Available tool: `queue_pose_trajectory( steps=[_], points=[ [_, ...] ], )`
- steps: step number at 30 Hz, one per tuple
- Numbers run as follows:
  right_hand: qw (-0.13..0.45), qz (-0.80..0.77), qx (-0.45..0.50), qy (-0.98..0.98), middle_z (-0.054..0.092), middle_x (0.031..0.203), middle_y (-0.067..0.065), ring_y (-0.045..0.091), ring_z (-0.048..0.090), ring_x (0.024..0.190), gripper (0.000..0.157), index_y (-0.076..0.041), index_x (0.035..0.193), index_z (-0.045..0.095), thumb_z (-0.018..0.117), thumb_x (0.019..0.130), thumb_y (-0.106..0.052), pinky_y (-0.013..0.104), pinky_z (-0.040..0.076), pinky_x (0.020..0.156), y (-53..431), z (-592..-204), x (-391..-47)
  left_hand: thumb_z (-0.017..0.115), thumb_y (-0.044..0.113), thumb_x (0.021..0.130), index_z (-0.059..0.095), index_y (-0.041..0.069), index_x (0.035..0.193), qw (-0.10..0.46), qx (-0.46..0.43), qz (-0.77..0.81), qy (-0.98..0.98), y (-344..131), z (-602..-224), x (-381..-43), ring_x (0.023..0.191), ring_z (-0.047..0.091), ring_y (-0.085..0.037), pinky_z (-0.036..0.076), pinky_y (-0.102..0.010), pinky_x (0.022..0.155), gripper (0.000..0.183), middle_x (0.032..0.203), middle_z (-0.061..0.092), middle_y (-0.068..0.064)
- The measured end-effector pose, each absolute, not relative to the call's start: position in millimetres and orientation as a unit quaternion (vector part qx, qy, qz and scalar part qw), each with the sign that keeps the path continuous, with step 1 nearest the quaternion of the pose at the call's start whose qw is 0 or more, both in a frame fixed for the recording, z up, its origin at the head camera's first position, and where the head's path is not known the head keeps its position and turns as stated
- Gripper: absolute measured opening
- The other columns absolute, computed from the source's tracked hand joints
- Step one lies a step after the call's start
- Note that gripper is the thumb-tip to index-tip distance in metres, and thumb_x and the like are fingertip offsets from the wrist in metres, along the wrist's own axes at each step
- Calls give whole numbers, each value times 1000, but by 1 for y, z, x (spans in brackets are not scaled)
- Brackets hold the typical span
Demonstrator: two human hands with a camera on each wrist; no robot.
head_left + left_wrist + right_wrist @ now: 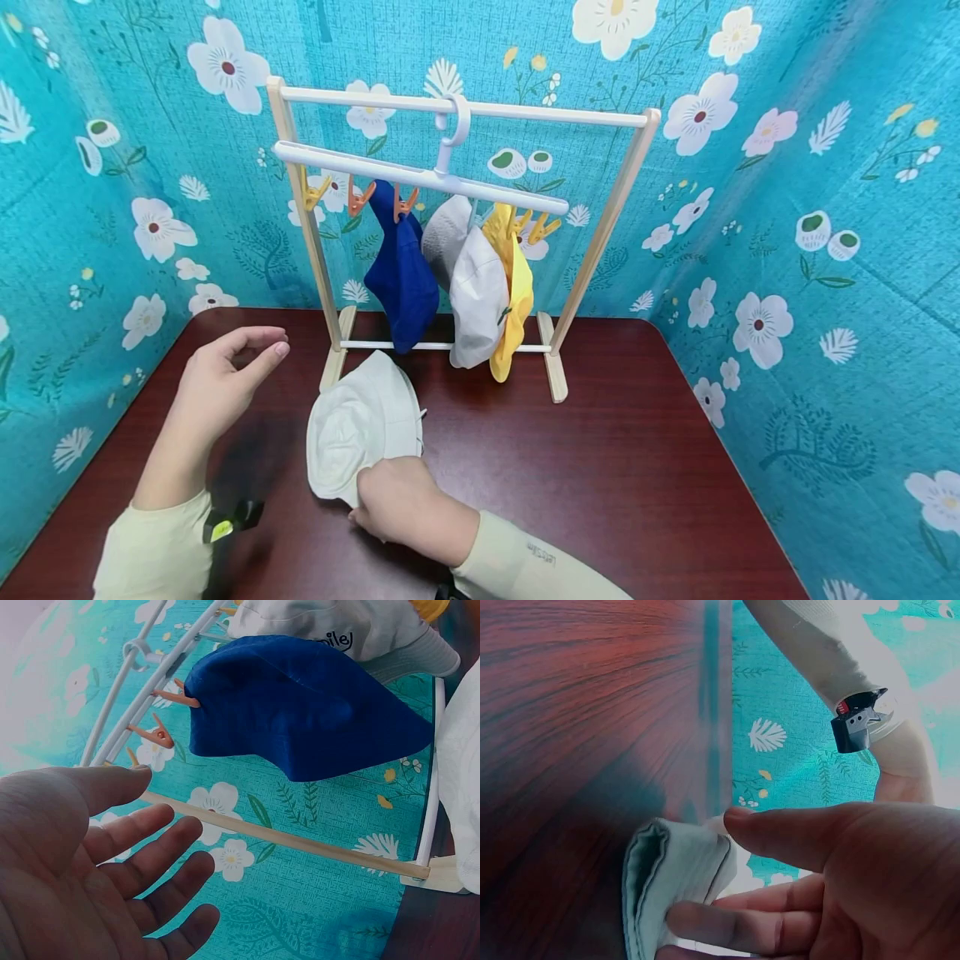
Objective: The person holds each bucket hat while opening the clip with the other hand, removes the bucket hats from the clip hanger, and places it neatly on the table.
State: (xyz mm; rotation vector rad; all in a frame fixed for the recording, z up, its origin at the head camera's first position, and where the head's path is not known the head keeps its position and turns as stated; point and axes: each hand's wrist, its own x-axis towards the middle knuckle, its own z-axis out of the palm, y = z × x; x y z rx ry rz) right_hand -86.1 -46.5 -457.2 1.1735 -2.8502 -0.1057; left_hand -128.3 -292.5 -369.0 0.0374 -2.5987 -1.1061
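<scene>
A white bucket hat (363, 421) lies folded on the table in front of the rack. My right hand (405, 507) grips it at its near end. In the right wrist view, the thumb (780, 832) and fingers are on either side of the hat's folded cloth (682, 862). To the left of the hat, my left hand (225, 375) is raised above the table, holding nothing. Its fingers (169, 892) are relaxed and spread in the left wrist view, below the hanging blue bucket hat (300, 712).
A wooden rack (611, 225) carries a white hanger (420, 175) with orange clips (360, 200) and yellow clips (543, 227). From it hang the blue hat, a light grey hat (478, 292) and a yellow hat (517, 308). Flowered teal cloth (817, 250) surrounds the dark red table (637, 483).
</scene>
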Motion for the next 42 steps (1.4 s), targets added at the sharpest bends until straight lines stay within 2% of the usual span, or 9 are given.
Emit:
queue_pose_trajectory(
  steps=[4, 13, 20, 27, 34, 42],
  points=[
    [55, -43, 418, -906, 61, 61, -11, 9, 57, 52, 38, -26, 71, 58, 75, 85, -57, 31, 40, 42, -39, -459, -86, 62, 47, 100, 67, 17, 133, 158, 12, -387, -908, -292, -370, -128, 95, 59, -13, 48, -14, 70, 45, 119, 72, -11],
    [135, -49, 493, -858, 59, 61, -12, 9, 57, 50, 33, -25, 74, 58, 75, 84, -53, 29, 40, 41, -26, -461, -89, 62, 48, 100, 67, 16, 132, 157, 11, -389, -908, -292, -369, -128, 99, 61, -24, 48, -15, 70, 45, 119, 72, -11],
    [139, -50, 543, -827, 58, 61, -12, 8, 59, 52, 26, -24, 76, 58, 73, 86, -44, 29, 41, 43, -18, -461, -91, 62, 48, 101, 67, 16, 133, 152, 12, -391, -908, -293, -369, -127, 101, 61, -24, 48, -15, 69, 45, 121, 71, -12],
    [143, -52, 575, -804, 62, 68, -15, 5, 64, 62, 22, -26, 84, 62, 71, 90, -45, 26, 45, 51, -10, -457, -92, 62, 48, 100, 67, 17, 132, 152, 8, -394, -907, -292, -368, -128, 99, 62, -23, 49, -15, 69, 45, 120, 72, -11],
    [157, -44, 590, -791, 62, 71, -14, 7, 64, 65, 15, -24, 88, 63, 66, 94, -38, 27, 47, 56, -1, -457, -96, 62, 47, 101, 67, 15, 132, 150, 8, -398, -905, -289, -366, -127, 100, 62, -24, 49, -14, 70, 45, 120, 72, -11],
    [165, -34, 587, -792, 64, 75, -15, 6, 65, 71, 15, -24, 94, 64, 70, 92, -38, 27, 51, 60, 12, -448, -102, 62, 47, 101, 67, 15, 132, 153, 7, -398, -905, -287, -368, -127, 100, 62, -23, 49, -15, 70, 45, 120, 72, -12]
  ],
)
